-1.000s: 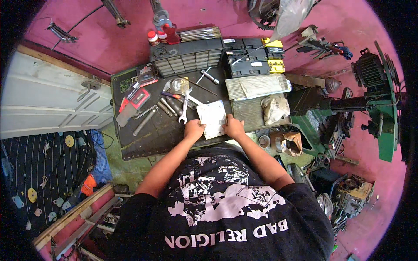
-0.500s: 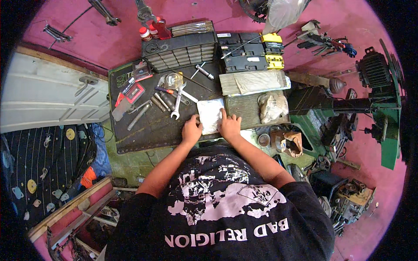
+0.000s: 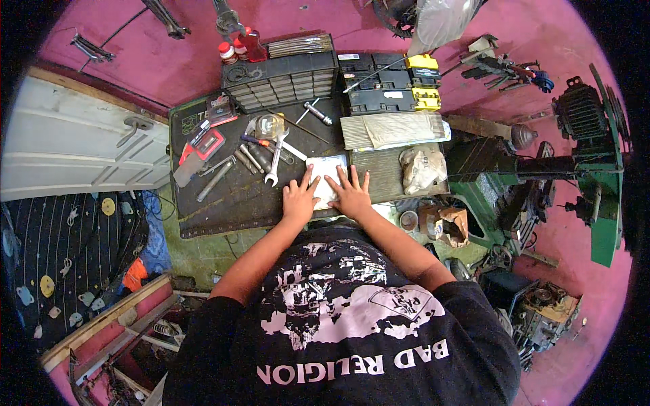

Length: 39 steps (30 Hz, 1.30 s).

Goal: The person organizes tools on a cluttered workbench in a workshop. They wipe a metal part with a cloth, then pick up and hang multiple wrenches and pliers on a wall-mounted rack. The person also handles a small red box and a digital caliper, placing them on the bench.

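A flat white sheet [image 3: 328,165], paper or cloth I cannot tell, lies at the front of the dark workbench [image 3: 237,203]. My left hand [image 3: 298,201] rests on its left edge with fingers spread. Flat across its middle and right side is my right hand [image 3: 352,197], fingers also apart. Neither hand grips anything, and both cover the sheet's nearer part. Just beyond my left hand lie an open-ended wrench [image 3: 275,160] and a second wrench [image 3: 294,151] partly under it.
A small-drawer cabinet [image 3: 279,90] stands at the back, with batteries [image 3: 380,101] beside it. Welding rods [image 3: 393,130] and a bagged bundle [image 3: 423,169] lie on the right. Hand tools such as a metal rod [image 3: 216,181] cover the left. A green machine [image 3: 602,216] stands far right.
Both hands have opened from holding the sheet's sides and now lie spread over it. My right hand has moved slightly left, onto the sheet's middle.
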Tool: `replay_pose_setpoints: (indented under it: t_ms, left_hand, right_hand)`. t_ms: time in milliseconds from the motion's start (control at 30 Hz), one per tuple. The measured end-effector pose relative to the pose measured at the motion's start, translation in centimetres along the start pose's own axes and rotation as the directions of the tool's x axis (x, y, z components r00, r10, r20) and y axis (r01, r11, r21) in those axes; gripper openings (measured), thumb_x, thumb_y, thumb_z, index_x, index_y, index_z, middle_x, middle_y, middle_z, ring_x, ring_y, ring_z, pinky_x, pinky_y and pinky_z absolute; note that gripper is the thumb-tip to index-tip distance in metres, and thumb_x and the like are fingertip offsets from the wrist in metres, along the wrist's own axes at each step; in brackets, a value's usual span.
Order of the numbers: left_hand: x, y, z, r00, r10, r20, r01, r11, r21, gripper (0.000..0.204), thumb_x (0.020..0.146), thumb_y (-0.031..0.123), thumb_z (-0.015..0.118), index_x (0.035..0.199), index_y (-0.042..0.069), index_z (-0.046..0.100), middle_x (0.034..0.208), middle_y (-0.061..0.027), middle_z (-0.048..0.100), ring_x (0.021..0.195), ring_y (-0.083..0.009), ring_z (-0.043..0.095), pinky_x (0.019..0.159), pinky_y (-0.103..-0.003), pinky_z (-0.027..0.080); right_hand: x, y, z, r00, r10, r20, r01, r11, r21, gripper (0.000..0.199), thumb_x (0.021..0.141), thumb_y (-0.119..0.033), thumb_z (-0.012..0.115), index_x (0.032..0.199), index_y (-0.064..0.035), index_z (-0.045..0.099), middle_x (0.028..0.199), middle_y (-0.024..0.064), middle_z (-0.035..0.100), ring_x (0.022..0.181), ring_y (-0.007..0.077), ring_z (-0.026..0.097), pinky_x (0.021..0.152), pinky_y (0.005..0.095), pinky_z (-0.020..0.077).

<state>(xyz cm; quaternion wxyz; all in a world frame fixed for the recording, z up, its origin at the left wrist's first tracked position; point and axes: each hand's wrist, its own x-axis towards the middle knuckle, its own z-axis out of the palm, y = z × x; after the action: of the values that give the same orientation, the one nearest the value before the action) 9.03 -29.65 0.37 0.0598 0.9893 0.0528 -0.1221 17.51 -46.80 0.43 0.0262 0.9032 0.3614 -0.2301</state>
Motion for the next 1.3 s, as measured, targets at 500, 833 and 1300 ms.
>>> replay_pose_setpoints:
  t_ms: [500,833,1300]
  left_hand:
    - [1.3,-0.1,1.9,0.99,0.014,0.14,-0.017,1.0,0.026,0.073,0.09,0.044,0.066,0.155,0.027,0.037,0.167,0.0024,0.02,0.105,-0.0316,0.061,0.078,-0.04,0.058]
    - [0.8,-0.2,1.6,0.995,0.051,0.088,-0.049,0.998,-0.031,0.073,0.09,0.039,0.067,0.155,0.02,0.038,0.167,0.0,0.019,0.102,-0.0348,0.064,0.079,-0.041,0.058]
    - [-0.9,0.4,2.0,0.993,0.04,0.114,-0.023,0.99,-0.141,0.074,0.092,0.029,0.063,0.156,0.011,0.032,0.166,0.0004,0.022,0.087,-0.033,0.067,0.077,-0.041,0.059]
  right_hand:
    - [0.6,-0.7,0.6,0.996,0.044,0.082,-0.033,0.992,-0.125,0.085,0.092,-0.057,0.057,0.161,-0.0379,0.012,0.17,0.0044,0.0,0.155,0.036,-0.006,0.113,0.0745,-0.0048]
    - [0.9,-1.2,0.5,0.99,0.06,0.124,-0.037,0.983,-0.181,0.084,0.095,-0.056,0.053,0.162,-0.0348,0.007,0.17,0.0062,-0.003,0.154,0.0372,-0.009,0.113,0.074,-0.0037]
    - [0.7,-1.1,0.7,0.991,0.046,0.123,-0.025,0.986,-0.167,0.084,0.096,-0.055,0.053,0.162,-0.0318,0.006,0.17,0.0094,-0.001,0.155,0.0374,-0.006,0.114,0.0736,-0.0015]
